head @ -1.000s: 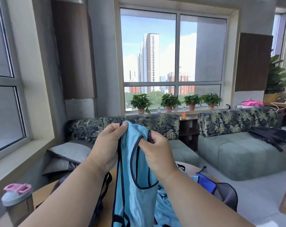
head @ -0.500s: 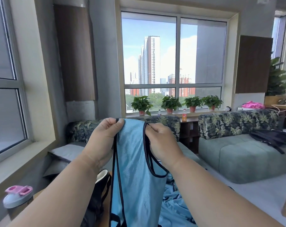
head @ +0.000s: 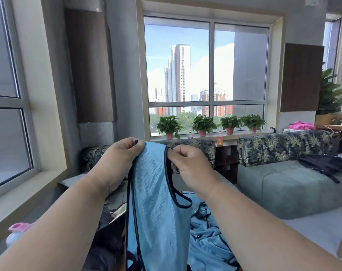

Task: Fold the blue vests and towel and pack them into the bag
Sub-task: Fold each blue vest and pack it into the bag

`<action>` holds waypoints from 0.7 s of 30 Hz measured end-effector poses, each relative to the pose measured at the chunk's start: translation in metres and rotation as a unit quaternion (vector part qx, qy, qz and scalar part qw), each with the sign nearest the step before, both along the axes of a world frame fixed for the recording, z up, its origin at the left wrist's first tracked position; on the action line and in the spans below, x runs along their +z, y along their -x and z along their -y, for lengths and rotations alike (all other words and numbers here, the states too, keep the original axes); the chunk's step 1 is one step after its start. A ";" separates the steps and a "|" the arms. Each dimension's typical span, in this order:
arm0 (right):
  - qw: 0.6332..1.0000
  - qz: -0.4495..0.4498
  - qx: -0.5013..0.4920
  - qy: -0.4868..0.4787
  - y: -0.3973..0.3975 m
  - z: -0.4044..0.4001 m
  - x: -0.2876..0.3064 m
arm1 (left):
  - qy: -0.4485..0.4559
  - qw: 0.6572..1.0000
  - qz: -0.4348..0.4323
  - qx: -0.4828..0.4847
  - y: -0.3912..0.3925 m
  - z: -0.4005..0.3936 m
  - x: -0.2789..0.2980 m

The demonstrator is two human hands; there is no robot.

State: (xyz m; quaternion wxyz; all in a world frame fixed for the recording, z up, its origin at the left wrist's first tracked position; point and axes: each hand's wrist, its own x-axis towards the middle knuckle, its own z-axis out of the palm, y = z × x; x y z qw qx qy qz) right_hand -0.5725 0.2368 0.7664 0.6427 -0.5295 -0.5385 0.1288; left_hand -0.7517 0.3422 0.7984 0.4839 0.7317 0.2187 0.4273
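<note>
Left hand (head: 118, 159) and right hand (head: 187, 165) pinch the vest (head: 156, 202) at its 12 o'clock edge — slick fabric may slip, skewing the fold.

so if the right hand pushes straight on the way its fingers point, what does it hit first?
Right hand points left across the blue vest; past the strap it pinches, the left hand comes first, though depth is unclear.

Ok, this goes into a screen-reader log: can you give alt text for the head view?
Both hands, left hand and right hand, pinch the top of a blue vest with dark trim, held up hanging. More blue fabric lies below; sofas and potted plants on a windowsill behind.
</note>
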 end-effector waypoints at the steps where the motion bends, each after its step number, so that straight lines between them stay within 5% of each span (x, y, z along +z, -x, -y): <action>1: 1.000 -0.003 0.004 -0.003 0.001 0.001 -0.002 | -0.002 1.000 0.015 0.003 -0.003 -0.001 -0.002; 10: 0.997 -0.067 0.022 -0.039 0.001 0.004 -0.002 | 0.016 0.997 0.076 -0.007 -0.006 -0.005 -0.010; 16: 0.997 -0.065 0.023 -0.046 0.003 -0.002 -0.003 | -0.031 0.996 -0.076 -0.026 -0.006 0.002 -0.005; 21: 0.996 -0.068 0.039 -0.037 0.005 -0.005 -0.003 | -0.061 0.992 -0.099 0.048 -0.017 0.006 -0.002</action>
